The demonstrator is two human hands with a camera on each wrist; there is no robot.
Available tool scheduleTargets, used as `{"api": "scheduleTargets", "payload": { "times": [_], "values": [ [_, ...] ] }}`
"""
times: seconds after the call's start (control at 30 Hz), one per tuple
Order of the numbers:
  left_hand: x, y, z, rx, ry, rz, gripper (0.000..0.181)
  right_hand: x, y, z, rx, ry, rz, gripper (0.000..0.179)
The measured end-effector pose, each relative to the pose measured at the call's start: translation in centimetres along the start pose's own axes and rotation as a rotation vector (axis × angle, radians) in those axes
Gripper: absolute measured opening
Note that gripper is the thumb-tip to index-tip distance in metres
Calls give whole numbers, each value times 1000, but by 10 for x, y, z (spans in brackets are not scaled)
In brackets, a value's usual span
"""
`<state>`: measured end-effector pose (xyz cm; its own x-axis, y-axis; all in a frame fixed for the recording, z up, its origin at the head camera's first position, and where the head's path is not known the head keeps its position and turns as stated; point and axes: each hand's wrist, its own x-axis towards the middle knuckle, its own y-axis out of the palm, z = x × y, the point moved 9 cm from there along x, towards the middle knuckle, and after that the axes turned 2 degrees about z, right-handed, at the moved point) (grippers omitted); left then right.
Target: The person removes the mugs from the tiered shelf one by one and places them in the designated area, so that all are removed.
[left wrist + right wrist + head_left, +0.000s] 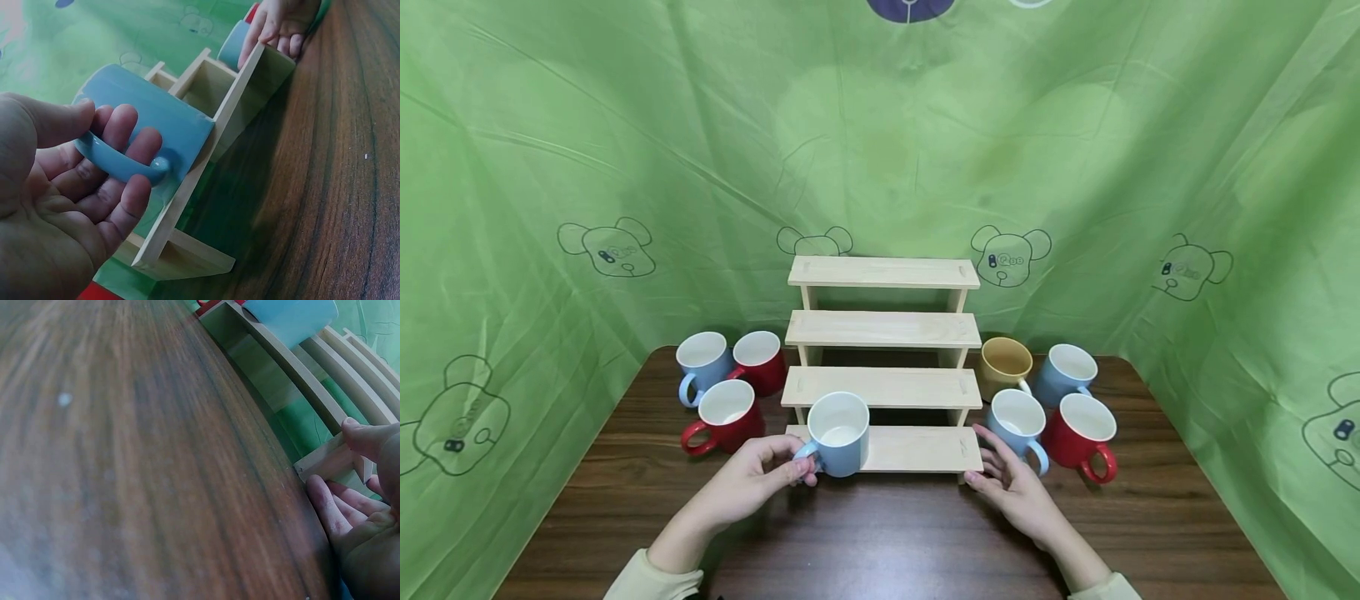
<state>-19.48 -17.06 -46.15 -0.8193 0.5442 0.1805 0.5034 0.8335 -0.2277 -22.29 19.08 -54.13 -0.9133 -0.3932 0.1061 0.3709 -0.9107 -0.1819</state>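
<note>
A light-blue mug [842, 442] with a white inside is on the left part of the lowest step of a wooden step shelf [917, 450]. My left hand [767, 471] grips its handle between thumb and fingers, as the left wrist view shows up close, with the mug's base right at the board [187, 206]. At the shelf's right end, my right hand [1015, 487] holds the corner of the lowest step. Its thumb [359, 434] lies against the board's front end, and its other fingers reach around the side support [328, 461].
Left of the shelf stand a blue mug [703, 358] and two red mugs [760, 367]. To its right are a yellow mug [1000, 375], two blue mugs [1017, 421] and a red mug [1078, 433], close to my right hand. Green cloth [880, 167] hangs behind the dark wooden table [895, 533].
</note>
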Motion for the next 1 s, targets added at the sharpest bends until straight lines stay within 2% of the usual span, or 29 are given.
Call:
{"api": "scheduleTargets", "payload": {
  "times": [0.27, 0.63, 1.0],
  "values": [
    [0, -2, 1, -15, 14, -19, 13, 0, 0, -1, -14, 4, -5, 79],
    [-1, -8, 5, -12, -23, -61, 12, 0, -1, 0, -21, 0, -6, 78],
    [-1, -8, 2, -13, 10, -79, 10, 0, -1, -2, -33, 17, -19, 78]
  ]
}}
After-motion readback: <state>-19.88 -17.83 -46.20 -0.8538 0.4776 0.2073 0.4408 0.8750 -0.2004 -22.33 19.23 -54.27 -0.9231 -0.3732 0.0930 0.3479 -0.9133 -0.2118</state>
